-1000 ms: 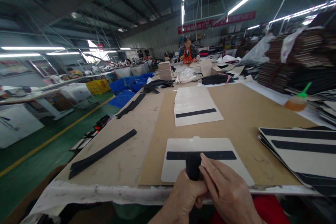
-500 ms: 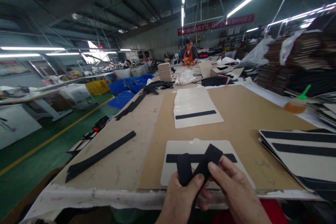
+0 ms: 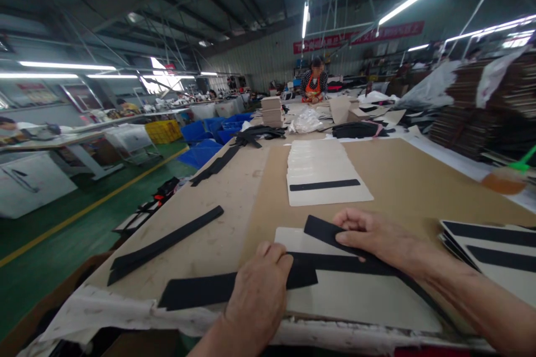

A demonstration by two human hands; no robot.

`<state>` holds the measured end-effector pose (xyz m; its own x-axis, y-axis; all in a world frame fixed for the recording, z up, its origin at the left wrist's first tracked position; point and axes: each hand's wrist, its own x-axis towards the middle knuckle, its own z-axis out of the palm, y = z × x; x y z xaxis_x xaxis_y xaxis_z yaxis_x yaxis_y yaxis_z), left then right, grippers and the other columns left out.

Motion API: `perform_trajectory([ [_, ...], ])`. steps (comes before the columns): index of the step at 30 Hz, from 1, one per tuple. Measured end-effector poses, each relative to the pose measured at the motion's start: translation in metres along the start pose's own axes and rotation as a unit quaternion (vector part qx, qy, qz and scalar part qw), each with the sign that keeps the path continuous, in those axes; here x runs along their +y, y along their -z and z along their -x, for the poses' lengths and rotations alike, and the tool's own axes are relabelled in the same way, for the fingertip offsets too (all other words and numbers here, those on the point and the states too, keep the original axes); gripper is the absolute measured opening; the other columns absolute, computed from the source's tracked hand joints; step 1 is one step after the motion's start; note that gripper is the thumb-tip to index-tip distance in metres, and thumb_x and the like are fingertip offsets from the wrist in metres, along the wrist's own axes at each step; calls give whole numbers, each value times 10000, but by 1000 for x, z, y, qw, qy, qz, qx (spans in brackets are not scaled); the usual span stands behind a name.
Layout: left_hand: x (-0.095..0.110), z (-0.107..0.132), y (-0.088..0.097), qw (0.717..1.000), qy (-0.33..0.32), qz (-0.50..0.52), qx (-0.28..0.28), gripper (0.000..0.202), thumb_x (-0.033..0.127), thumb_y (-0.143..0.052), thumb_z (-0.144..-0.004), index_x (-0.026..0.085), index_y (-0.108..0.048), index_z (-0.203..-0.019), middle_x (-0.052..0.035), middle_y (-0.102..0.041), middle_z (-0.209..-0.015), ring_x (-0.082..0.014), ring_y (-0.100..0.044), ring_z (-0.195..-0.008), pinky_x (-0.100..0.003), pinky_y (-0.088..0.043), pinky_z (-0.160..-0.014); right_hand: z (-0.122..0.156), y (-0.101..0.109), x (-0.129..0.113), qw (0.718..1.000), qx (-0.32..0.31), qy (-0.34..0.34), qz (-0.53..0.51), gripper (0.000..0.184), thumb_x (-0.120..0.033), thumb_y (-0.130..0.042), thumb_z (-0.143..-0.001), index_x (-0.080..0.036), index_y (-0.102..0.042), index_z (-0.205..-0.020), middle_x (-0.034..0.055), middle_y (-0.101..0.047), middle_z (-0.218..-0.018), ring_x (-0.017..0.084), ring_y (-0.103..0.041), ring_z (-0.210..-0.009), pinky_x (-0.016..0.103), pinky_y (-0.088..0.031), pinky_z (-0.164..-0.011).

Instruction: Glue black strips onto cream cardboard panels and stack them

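A white card panel [image 3: 360, 295] with a black strip across it lies at the table's near edge. My left hand [image 3: 257, 290] rests on a black strip [image 3: 196, 290] that runs left off the panel, fingers curled down on its end. My right hand [image 3: 377, 237] lies flat over a second black strip [image 3: 322, 230], fingers stretched and pressing it onto the panel. That strip runs on under my right forearm toward the lower right.
A row of white panels [image 3: 326, 175], the nearest with a black strip, lies further up the brown board [image 3: 402, 178]. A long black strip [image 3: 163, 245] sits left. Striped panels [image 3: 494, 245] stack right, beside an orange bottle [image 3: 505, 178]. A person [image 3: 314, 83] works at the far end.
My hands were together at the near edge, holding folded black strips. They have spread apart and laid the strips out across the white panel. The view has shifted slightly.
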<state>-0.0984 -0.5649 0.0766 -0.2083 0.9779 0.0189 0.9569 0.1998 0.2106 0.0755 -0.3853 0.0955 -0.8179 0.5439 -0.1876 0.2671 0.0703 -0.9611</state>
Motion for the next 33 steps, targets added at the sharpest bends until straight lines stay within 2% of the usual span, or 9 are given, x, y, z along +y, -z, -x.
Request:
perform_trajectory([
  [3, -11, -20, -25, 1000, 14, -4, 2, 410, 48, -408, -773, 194, -630, -1085, -69, -606, -1110, -251, -488, -1092, -378, -447, -953, -41, -14, 7, 996, -8, -1, 83, 157, -299, -636, -789, -195, -673, -901, -49, -577, -627, 76, -442, -510, 189, -316, -458],
  [5, -17, -25, -36, 1000, 21, 4, 6, 393, 70, -437, -772, 188, -619, -1100, -68, -597, -1122, -248, -486, -1089, -375, -447, -964, -63, -22, 13, 993, -21, 3, 117, 155, -252, -628, -771, -190, -687, -900, -53, -560, -607, 78, -434, -511, 194, -319, -466],
  [11, -28, -21, -45, 999, 12, 40, 5, 434, 110, -494, -746, 161, -598, -1165, -75, -584, -1146, -248, -476, -1066, -379, -442, -988, -100, -39, 23, 983, -52, 0, 175, 185, -216, -613, -748, -176, -703, -905, -43, -590, -623, 91, -477, -538, 205, -342, -487],
  [17, -29, -23, -49, 999, 21, 29, -6, 426, 140, -468, -806, 161, -589, -1214, -84, -577, -1173, -268, -474, -1085, -403, -458, -979, -112, -42, 33, 966, -49, 26, 251, 176, -237, -613, -758, -184, -732, -877, -16, -660, -662, 117, -540, -593, 231, -368, -551],
  [20, -27, -23, -50, 999, 40, 0, -15, 429, 125, -417, -837, 181, -582, -1229, -99, -549, -1262, -284, -485, -1121, -434, -479, -953, -112, -43, 32, 958, -43, 22, 284, 166, -237, -614, -763, -200, -736, -870, -18, -667, -659, 123, -550, -596, 236, -372, -559],
  [24, -26, -23, -50, 999, 43, -11, -21, 403, 134, -432, -826, 179, -595, -1193, -114, -385, -1507, -330, -426, -1262, -474, -467, -996, -111, -45, 28, 954, -36, 23, 297, 178, -219, -608, -764, -204, -744, -878, -1, -697, -700, 142, -585, -632, 246, -389, -578],
  [26, -26, -24, -49, 999, 36, -8, -27, 415, 150, -450, -819, 165, -586, -1211, -117, -328, -1556, -350, -410, -1286, -488, -463, -1006, -112, -46, 29, 953, -36, 22, 299, 187, -209, -605, -762, -196, -746, -884, 10, -707, -712, 154, -598, -647, 255, -395, -585],
  [33, -26, -29, -46, 998, 40, -4, -39, 487, 118, -491, -741, 141, -598, -1215, -136, -385, -1528, -349, -433, -1263, -482, -441, -1033, -118, -49, 34, 953, -37, 31, 298, 164, -206, -615, -756, -184, -725, -875, 8, -688, -695, 147, -579, -634, 254, -387, -577],
])
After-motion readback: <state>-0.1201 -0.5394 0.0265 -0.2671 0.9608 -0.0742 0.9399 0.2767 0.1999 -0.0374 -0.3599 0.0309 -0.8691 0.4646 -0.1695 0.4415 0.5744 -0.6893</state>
